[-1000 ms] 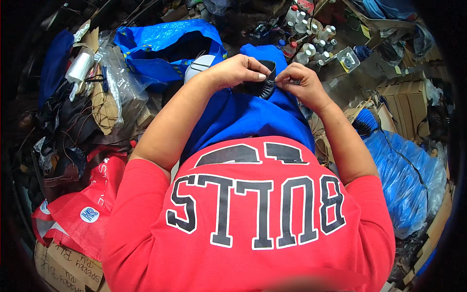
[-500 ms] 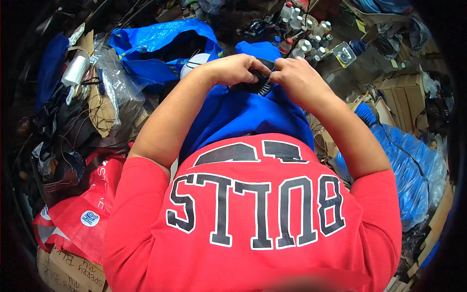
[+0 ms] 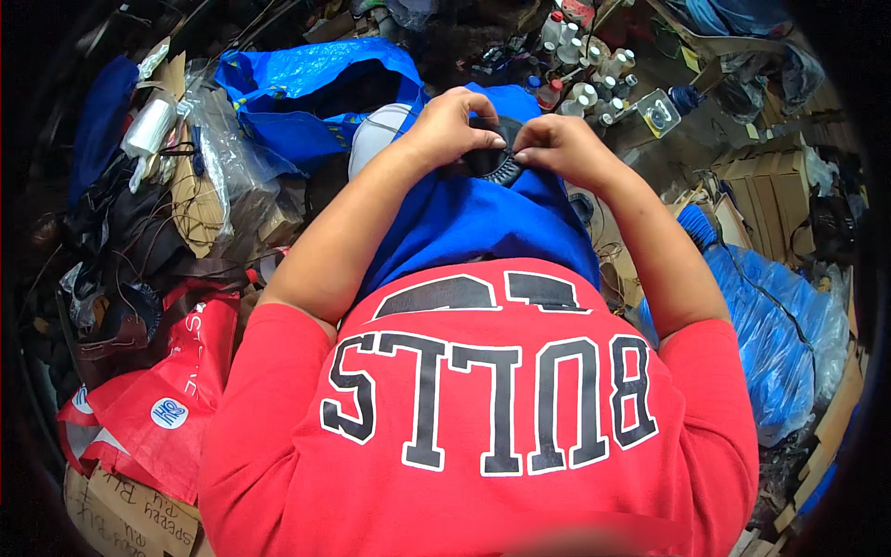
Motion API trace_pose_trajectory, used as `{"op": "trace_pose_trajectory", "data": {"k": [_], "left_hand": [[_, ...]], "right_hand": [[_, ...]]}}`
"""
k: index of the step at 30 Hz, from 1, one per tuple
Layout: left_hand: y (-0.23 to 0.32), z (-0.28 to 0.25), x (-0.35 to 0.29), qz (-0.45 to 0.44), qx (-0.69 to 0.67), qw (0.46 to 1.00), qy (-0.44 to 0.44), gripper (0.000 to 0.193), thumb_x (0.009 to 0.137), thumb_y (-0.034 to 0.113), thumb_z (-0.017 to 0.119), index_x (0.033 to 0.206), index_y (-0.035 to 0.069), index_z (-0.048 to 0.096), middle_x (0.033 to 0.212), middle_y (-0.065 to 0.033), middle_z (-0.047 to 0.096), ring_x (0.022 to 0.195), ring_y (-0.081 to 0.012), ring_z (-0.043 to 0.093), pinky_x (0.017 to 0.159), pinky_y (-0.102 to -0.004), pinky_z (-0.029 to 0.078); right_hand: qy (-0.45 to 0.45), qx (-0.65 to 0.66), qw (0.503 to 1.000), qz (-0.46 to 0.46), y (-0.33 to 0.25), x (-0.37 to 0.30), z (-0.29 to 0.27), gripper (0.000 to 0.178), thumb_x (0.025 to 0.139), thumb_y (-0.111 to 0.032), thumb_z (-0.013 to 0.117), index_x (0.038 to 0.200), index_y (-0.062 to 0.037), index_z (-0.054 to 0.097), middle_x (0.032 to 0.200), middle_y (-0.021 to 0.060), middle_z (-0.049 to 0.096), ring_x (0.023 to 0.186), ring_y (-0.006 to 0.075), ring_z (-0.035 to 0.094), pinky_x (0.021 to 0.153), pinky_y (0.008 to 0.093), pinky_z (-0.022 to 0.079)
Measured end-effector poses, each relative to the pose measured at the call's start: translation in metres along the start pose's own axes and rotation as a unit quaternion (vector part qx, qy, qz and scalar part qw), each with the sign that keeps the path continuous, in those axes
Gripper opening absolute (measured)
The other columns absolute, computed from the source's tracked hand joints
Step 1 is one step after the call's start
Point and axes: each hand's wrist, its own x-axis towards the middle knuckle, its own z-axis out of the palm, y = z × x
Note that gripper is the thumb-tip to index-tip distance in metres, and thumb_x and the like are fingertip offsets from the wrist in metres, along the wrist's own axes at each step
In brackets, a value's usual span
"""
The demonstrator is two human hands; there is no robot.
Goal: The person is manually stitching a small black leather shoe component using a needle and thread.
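On the blue cloth (image 3: 483, 218) over my lap lies a black, leather-like piece (image 3: 501, 165) with a curved edge of close ridges, like gathered stitching. My left hand (image 3: 455, 127) grips its left side, thumb bent inward over it and fingers at the far edge. At the piece's right rim, my right hand (image 3: 568, 148) pinches with thumb and forefinger. Whatever fine thing sits in that pinch is too small to make out. Part of the black piece is hidden behind my fingers.
Ahead to the left is an open blue bag (image 3: 320, 70), beside a pale rounded object (image 3: 376, 139). Several small capped bottles (image 3: 585, 93) stand far right. Blue plastic wrapping (image 3: 770, 320) lies at the right, a red bag (image 3: 153, 390) at the left, cardboard boxes (image 3: 766, 195) beyond.
My right hand has drawn slightly lower and nearer. My left thumb has come down onto the black piece, and more of its ridged edge shows between the hands.
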Motion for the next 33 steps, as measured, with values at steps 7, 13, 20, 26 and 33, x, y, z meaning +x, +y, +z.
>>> {"op": "trace_pose_trajectory", "data": {"k": [7, 13, 20, 26, 33], "left_hand": [[0.003, -0.036, -0.073, -0.016, 0.126, 0.988, -0.089, 0.031, 0.077, 0.029, 0.069, 0.089, 0.0, 0.064, 0.082, -0.0197, 0.064, 0.084, -0.0351, 0.062, 0.074, -0.0406, 0.048], [-0.004, -0.048, -0.055, 0.058, 0.019, 0.992, 0.11, 0.03, 0.088, 0.028, 0.059, 0.083, -0.001, 0.062, 0.077, -0.0104, 0.055, 0.074, -0.0208, 0.054, 0.069, -0.0322, 0.043], [0.042, -0.006, -0.037, -0.041, -0.69, 0.722, 0.036, 0.039, 0.098, 0.031, 0.038, 0.067, 0.008, 0.043, 0.065, -0.0067, 0.045, 0.066, -0.0201, 0.052, 0.081, -0.0357, 0.045], [-0.019, -0.021, -0.03, -0.01, -0.69, 0.723, -0.03, 0.04, 0.097, 0.032, 0.041, 0.064, 0.011, 0.039, 0.059, -0.0036, 0.042, 0.052, -0.0164, 0.044, 0.076, -0.0394, 0.048], [-0.057, -0.082, -0.068, -0.03, -0.093, 0.968, 0.229, 0.029, 0.092, 0.03, 0.054, 0.094, 0.004, 0.066, 0.098, -0.0092, 0.066, 0.084, -0.0191, 0.061, 0.075, -0.0297, 0.047]], "right_hand": [[-0.004, 0.083, 0.996, 0.019, 0.007, -0.025, 0.01, 0.023, 0.078, -0.024, 0.07, 0.086, -0.0046, 0.061, 0.09, 0.0032, 0.049, 0.083, 0.0137, 0.048, 0.074, 0.0253, 0.04], [0.368, 0.406, 0.82, 0.165, 0.048, -0.001, 0.033, 0.031, 0.089, -0.033, 0.058, 0.079, -0.0027, 0.06, 0.073, 0.0029, 0.059, 0.062, 0.014, 0.055, 0.064, 0.0235, 0.044], [0.317, 0.763, 0.524, 0.206, -0.003, -0.001, 0.018, 0.039, 0.095, -0.037, 0.045, 0.073, -0.0074, 0.055, 0.065, 0.0044, 0.054, 0.059, 0.0161, 0.054, 0.074, 0.0366, 0.045], [0.117, 0.77, 0.618, 0.108, 0.042, -0.034, 0.019, 0.044, 0.096, -0.04, 0.04, 0.061, -0.013, 0.039, 0.052, -0.0011, 0.03, 0.049, 0.0144, 0.031, 0.071, 0.0354, 0.041], [0.065, 0.089, 0.966, 0.235, 0.096, -0.094, -0.033, 0.057, 0.078, -0.017, 0.068, 0.13, -0.0095, 0.048, 0.115, 0.0134, 0.055, 0.101, 0.019, 0.055, 0.087, 0.0305, 0.043]]}}
